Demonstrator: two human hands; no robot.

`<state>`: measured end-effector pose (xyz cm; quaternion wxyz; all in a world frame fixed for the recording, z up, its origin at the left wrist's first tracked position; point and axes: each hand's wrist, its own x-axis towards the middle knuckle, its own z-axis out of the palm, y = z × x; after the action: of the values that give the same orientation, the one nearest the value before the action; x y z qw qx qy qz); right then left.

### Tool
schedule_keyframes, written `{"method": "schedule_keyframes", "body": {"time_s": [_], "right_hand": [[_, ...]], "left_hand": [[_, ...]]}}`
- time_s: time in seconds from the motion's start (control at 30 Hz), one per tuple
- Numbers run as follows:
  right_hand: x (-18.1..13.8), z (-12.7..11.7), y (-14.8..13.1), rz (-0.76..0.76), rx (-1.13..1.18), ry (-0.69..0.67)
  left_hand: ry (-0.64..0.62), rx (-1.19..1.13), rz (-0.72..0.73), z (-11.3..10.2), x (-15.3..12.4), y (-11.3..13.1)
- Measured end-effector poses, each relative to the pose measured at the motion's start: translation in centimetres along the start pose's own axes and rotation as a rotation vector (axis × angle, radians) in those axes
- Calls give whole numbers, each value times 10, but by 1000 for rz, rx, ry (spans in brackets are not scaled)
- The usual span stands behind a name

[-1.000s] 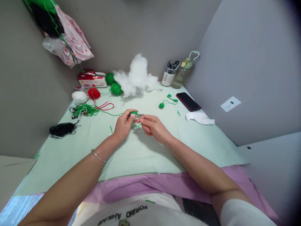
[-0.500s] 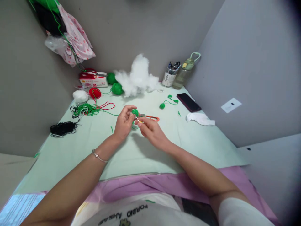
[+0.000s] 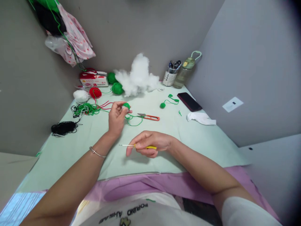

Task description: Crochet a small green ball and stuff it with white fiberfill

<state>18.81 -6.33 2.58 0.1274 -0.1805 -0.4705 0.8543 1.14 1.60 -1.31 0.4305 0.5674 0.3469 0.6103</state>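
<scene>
My left hand is closed on a small green crochet ball, with a bit of white showing at its lower side. A loose green yarn strand curls on the table just right of that hand. Between thumb and fingers, my right hand grips a crochet hook with a yellow handle; its thin metal tip points left, apart from the ball. Beyond the right hand lie orange thread snips, flat on the cloth.
White stuffing is heaped at the back, beside green yarn balls. Tangled green yarn and a black skein lie left. A phone, white cloth, pen cup and bottle stand or lie right.
My right hand has drawn the crochet hook away from the ball, toward me, and turned it sideways. My left hand has shifted left and slightly back with the ball, uncovering the snips.
</scene>
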Motion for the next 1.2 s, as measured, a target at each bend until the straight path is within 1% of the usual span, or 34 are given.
{"method": "schedule_keyframes", "body": {"time_s": [0.03,0.07,0.13,0.2,0.23,0.27,0.33,0.47,0.6,0.8,0.97,1.03,1.2], "right_hand": [[1,2,0,-59,-36,33],[3,3,0,-150,-69,121],[5,1,-3,-356,-130,407],[8,-3,-6,-486,-192,700],[10,-6,-6,-515,-224,814],[12,-9,-6,-525,-255,897],[16,-14,-5,-505,-321,986],[22,-20,0,-478,-436,1072],[25,-25,2,-479,-497,1096],[24,-32,2,-486,-500,1115],[21,-32,2,-499,-553,1159],[21,-32,2,-501,-574,1169],[22,-35,3,-505,-590,1163]], "left_hand": [[-6,2,-3,-1,0,1],[-21,6,-9,-1,0,2],[-61,17,-19,2,-4,5],[-103,34,-32,7,-9,7],[-122,44,-39,9,-12,8],[-140,53,-46,11,-14,8],[-172,74,-58,13,-18,5],[-208,110,-75,14,-22,-5],[-213,124,-102,14,-22,-11],[-238,82,-157,16,-22,-1],[-306,-30,-245,14,-20,10],[-323,-69,-284,13,-19,11],[-313,-110,-328,11,-17,8]]}}
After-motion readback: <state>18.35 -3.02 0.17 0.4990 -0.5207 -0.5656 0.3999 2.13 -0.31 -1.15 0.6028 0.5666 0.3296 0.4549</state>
